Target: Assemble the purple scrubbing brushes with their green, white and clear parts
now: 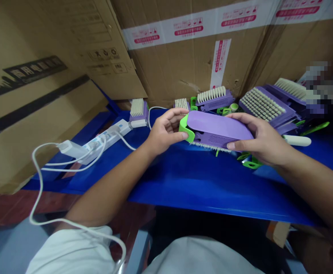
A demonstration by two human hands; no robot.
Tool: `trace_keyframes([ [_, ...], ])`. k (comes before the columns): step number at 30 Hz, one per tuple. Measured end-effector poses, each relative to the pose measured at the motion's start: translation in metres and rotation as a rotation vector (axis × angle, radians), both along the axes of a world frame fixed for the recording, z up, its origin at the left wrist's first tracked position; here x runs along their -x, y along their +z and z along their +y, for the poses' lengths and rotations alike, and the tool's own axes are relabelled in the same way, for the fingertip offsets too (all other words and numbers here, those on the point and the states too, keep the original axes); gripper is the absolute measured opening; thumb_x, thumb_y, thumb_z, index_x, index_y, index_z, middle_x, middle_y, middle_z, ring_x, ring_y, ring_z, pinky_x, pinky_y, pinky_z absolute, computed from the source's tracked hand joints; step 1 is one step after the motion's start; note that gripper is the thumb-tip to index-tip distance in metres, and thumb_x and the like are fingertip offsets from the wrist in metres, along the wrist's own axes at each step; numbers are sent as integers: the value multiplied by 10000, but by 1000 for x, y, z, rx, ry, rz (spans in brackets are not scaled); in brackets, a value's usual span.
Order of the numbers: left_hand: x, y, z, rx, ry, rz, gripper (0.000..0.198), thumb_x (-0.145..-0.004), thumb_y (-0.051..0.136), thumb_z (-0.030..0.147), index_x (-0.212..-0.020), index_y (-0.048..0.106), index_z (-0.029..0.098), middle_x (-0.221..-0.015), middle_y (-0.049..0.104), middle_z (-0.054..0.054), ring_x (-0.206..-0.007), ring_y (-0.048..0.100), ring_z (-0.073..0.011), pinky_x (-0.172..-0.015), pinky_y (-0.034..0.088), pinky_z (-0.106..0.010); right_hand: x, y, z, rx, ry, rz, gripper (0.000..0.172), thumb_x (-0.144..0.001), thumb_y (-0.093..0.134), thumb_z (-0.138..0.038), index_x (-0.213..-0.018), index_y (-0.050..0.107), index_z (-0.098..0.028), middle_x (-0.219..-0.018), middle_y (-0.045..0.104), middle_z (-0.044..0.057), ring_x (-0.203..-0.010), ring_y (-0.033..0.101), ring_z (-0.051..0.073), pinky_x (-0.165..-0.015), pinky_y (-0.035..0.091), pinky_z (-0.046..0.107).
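Between my two hands is a purple brush head (pixel 219 125), held above the blue table (pixel 183 186) with its pale bristles facing down. A bright green clip piece (pixel 187 128) sits at its left end. My left hand (pixel 166 129) pinches that green piece, thumb in front and fingers behind. Around the right end of the purple body my right hand (pixel 259 139) is closed, thumb on the near side and fingers over the top. Loose green clip parts (pixel 252 163) lie on the table under my right hand.
Several purple brush heads, including one with bristles up (pixel 262 104), lie along the back before cardboard boxes (pixel 177 64). A white power strip (pixel 105 139) with cables stands at left. A white handle (pixel 297 140) pokes out at right. A pixelated patch covers the far right.
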State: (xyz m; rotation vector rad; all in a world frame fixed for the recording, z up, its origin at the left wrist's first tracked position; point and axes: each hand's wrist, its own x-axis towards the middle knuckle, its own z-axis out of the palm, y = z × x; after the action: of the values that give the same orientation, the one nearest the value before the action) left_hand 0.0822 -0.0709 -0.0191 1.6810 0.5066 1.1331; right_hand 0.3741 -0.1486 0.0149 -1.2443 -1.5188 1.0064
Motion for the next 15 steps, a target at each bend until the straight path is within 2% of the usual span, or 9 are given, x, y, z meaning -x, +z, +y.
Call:
trace_keyframes([
  [4,1,2,-1,-43,-108,72,866,-700,1039,462,-1450,654,262,-1401,786,-129,-1293,778,-334,-1031,657,-404,-3,1,-1,-10,25,-38,824,-460,1061,-441,-1202,756,-251,-1197,755,64,-1060,711,319,-872,647,452],
  [7,3,4,-1,-15,-145,82,829,-724,1014,485,-1441,663,258,-1312,814,-118,-1155,817,-308,-944,669,-380,-5,-1,0,-3,44,-30,792,-487,1053,-469,-1197,771,-259,-1167,756,60,-1000,704,303,-795,639,427],
  [10,6,4,2,17,-174,46,798,-712,1008,498,-1405,696,255,-1210,830,-97,-1013,820,-266,-839,651,-333,-6,-2,2,-15,52,-34,770,-486,1055,-454,-1180,783,-261,-1166,759,54,-1000,702,291,-799,634,409],
  [15,8,6,5,70,-167,-20,722,-673,999,467,-1316,750,253,-1159,825,-73,-979,790,-244,-820,627,-321,-8,0,2,4,70,17,734,-484,1058,-424,-1153,795,-275,-1165,764,46,-988,711,277,-745,637,371],
])
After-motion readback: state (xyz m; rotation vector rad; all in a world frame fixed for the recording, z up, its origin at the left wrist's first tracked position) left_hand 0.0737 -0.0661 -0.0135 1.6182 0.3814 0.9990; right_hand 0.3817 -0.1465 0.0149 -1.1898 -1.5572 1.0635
